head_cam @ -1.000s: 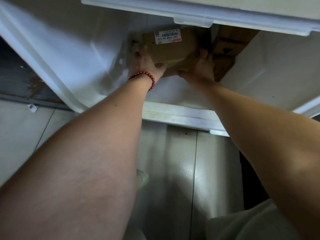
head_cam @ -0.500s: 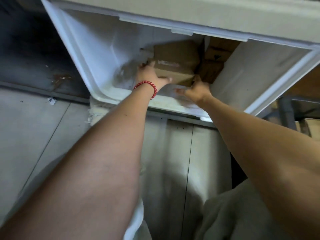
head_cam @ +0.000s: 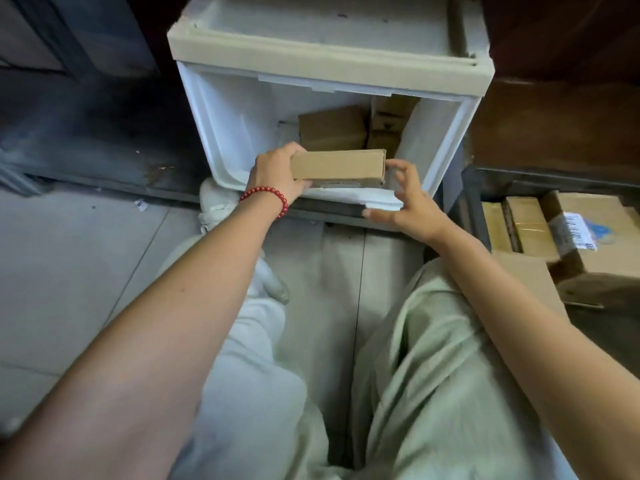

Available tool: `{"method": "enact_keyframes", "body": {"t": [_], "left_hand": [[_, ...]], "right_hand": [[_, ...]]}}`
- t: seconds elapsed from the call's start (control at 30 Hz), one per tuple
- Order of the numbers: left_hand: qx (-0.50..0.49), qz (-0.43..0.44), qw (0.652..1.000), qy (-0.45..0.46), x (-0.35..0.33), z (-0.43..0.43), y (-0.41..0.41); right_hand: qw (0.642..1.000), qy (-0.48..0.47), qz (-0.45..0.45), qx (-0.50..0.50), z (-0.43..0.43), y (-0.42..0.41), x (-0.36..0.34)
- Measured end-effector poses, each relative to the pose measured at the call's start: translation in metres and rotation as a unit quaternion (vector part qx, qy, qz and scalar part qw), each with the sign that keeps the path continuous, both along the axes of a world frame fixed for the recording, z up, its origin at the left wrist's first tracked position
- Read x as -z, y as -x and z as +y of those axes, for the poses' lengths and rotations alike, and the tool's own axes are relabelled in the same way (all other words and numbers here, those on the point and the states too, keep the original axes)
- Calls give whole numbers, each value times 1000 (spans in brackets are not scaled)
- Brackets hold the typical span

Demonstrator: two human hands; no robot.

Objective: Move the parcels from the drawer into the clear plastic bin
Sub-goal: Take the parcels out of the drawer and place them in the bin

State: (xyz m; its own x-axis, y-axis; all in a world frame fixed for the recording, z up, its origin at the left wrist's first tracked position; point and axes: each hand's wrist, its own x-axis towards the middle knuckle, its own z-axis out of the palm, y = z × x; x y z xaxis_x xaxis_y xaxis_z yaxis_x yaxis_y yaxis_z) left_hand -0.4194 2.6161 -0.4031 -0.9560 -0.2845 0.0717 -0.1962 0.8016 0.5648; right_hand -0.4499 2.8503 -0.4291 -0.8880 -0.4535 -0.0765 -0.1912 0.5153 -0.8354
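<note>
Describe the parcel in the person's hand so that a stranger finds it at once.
Find the white drawer at top centre. Above its front edge, the left hand grips a long, flat brown parcel. Unlike the squarer parcel behind it, it is lifted.

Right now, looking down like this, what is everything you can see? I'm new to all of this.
held parcel: one, brown cardboard, over the drawer's front edge
parcels in drawer: two showing, brown, at its back right
drawer: one, white plastic, standing open under a cream unit
other parcels: several, brown, one with a printed label, low at the right edge
floor: grey tiles, left side
bracelet: one, red beads, on the left wrist
trousers: pale green, bottom of view
left hand: grips the held parcel's left end
right hand: open, by the parcel's right end; contact unclear
</note>
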Motion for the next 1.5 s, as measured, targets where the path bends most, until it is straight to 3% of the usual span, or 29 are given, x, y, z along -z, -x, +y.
{"method": "enact_keyframes", "body": {"t": [0.1, 0.27, 0.47, 0.63, 0.73, 1.0, 1.17, 1.3, 1.5], "left_hand": [[24, 6, 1000, -2, -11, 4, -23], [52, -9, 996, -71, -20, 2, -59], [-25, 56, 985, -164, -26, 4, -67], [-33, 101, 962, -252, -25, 13, -67], [-42, 90, 964, -248, -25, 18, -64], [21, 59, 965, -254, -26, 31, -66], [56, 1, 973, -224, -19, 27, -66], [38, 0, 978, -205, -13, 28, -64], [-20, -6, 967, -254, -19, 33, -58]], "right_hand": [[998, 39, 25, 42, 9, -8, -13], [994, 70, -37, 75, 9, -19, -15], [981, 154, -65, 102, 2, -24, -15], [965, 213, -109, 106, -4, -27, -16], [949, 257, -143, 113, -3, -26, -20], [970, 189, -55, 142, 3, -25, -20], [969, 159, -49, 183, 3, -22, -15], [978, 129, -24, 162, 4, -19, -10], [990, 107, 19, 94, 6, -18, -10]]}}
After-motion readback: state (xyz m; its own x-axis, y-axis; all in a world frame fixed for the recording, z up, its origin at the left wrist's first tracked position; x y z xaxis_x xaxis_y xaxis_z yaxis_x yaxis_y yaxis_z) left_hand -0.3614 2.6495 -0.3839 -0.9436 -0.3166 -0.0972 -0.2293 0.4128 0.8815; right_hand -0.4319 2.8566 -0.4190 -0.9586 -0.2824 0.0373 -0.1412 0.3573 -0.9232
